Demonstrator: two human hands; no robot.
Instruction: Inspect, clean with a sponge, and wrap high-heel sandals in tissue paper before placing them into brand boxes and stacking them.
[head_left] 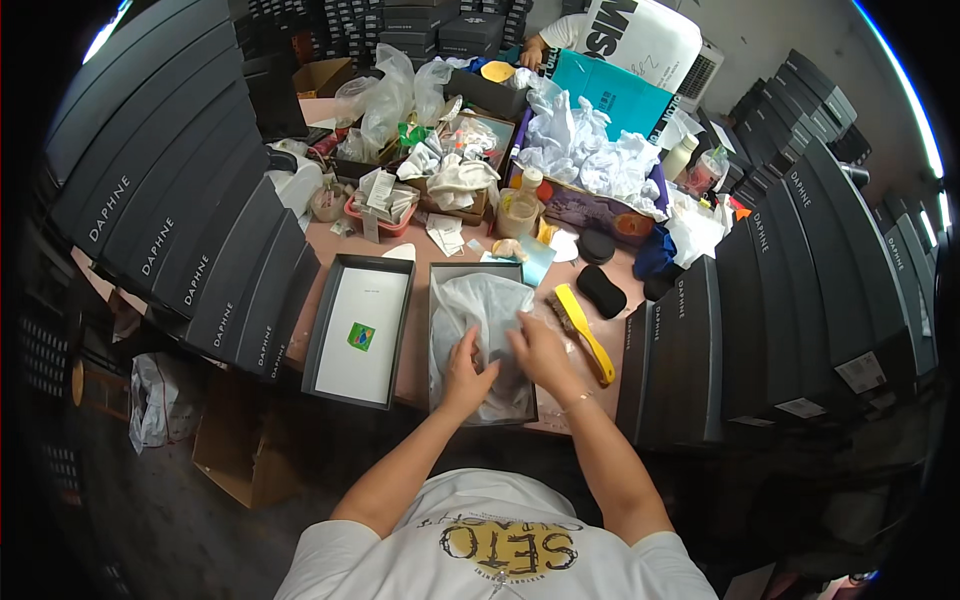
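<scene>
An open dark shoe box [434, 300] sits at the table's near edge, filled with a translucent plastic bag [480, 305]. My left hand [466, 372] presses on the bag's lower part, fingers spread. My right hand [537, 348] rests on the bag's right side, fingers pinching the plastic. What lies under the plastic is hidden. Left of the box lies its upturned lid [360, 330], white inside, with a small green and yellow sticker [361, 336].
A yellow-handled brush [583, 332] lies right of the box, by a black oval pad [600, 290]. Stacks of dark shoe boxes [190, 200] wall the left side and stand at the right [760, 300]. Crumpled tissue paper, bags and small containers [520, 212] crowd the back. Another person's hand [532, 52] shows far back.
</scene>
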